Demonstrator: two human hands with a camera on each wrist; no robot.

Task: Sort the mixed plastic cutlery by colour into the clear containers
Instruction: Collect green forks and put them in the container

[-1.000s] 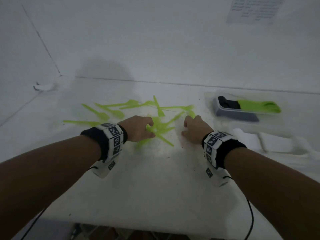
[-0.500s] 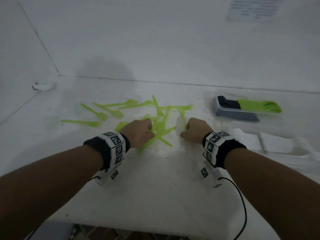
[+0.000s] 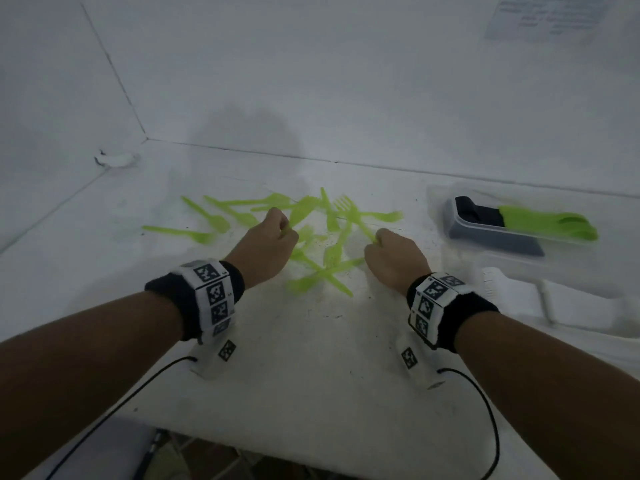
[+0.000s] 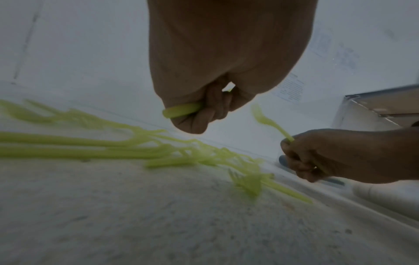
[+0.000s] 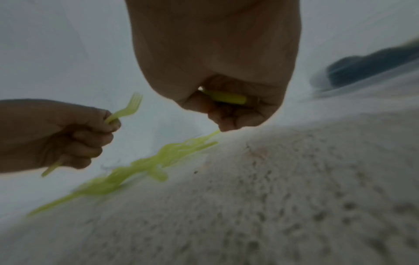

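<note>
- Your left hand (image 3: pixel 266 249) has its grip curled tight round a green fork (image 5: pixel 127 109); the tines stick out past the thumb toward 1 o'clock.
- Your right hand (image 3: pixel 394 259) grips another green fork (image 3: pixel 349 211) by the handle, tines pointing to 11 o'clock.
- The loose green cutlery (image 3: pixel 322 271) lies on the counter (image 3: pixel 311 375) between your hands and out to 10 o'clock.
- The clear container (image 3: pixel 491 258) sits at 2 o'clock, green pieces inside.
</note>
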